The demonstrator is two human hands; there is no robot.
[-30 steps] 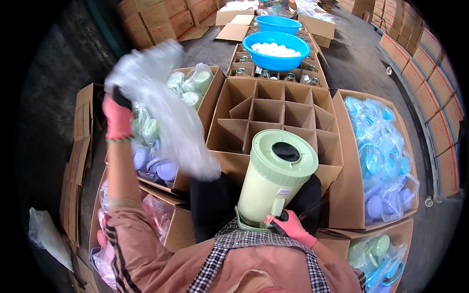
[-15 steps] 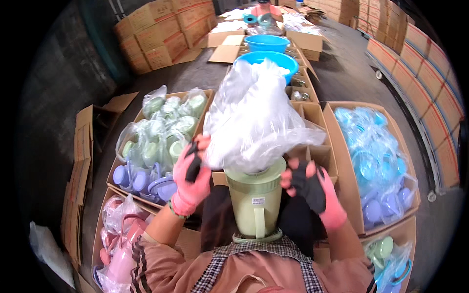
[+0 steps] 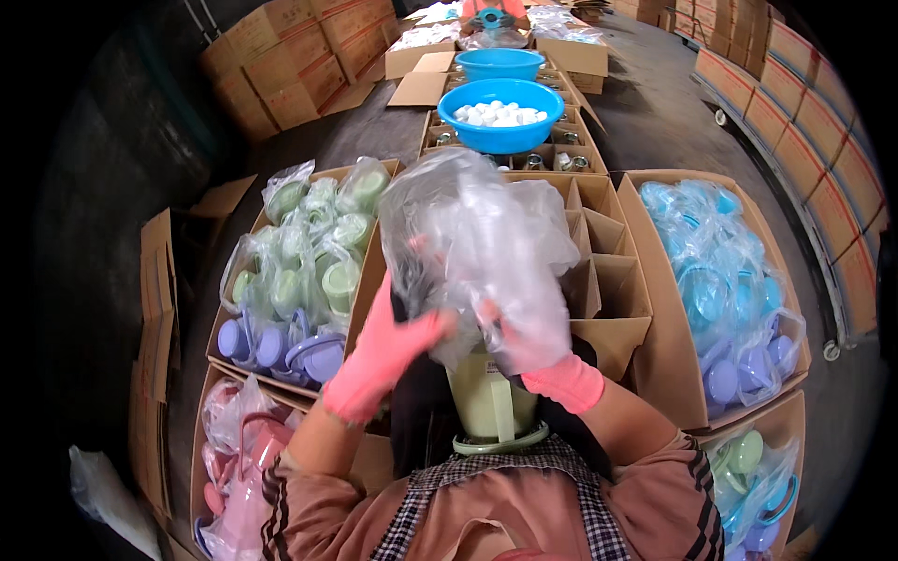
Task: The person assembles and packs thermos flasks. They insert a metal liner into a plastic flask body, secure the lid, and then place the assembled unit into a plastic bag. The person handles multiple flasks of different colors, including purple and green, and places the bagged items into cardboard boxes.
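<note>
A pale green jug [image 3: 472,402] stands upright between my knees, its handle facing me and its base on a green ring-like rim. Crumpled clear plastic bags [image 3: 477,243] cover its top, hiding the lid. My left hand [image 3: 398,327], in a pink and black glove, grips the plastic from the left; its thumb shows in front while its fingers are partly veiled by the film. On the other side my right hand [image 3: 533,346], gloved alike, holds the plastic beside the jug's upper part. Its fingers are blurred and seen through the film.
Cartons of bagged green and purple jugs [image 3: 290,271] stand at left, blue and purple ones [image 3: 716,290] at right, pink ones [image 3: 248,467] near left. Ahead are a divided carton [image 3: 608,271] and a blue basin [image 3: 500,140] of white pieces. Another person [image 3: 510,11] sits far off.
Both hands have moved inward and taken hold of the plastic, which has come down lower over the jug's top. The view has shifted, uncovering the near basin.
</note>
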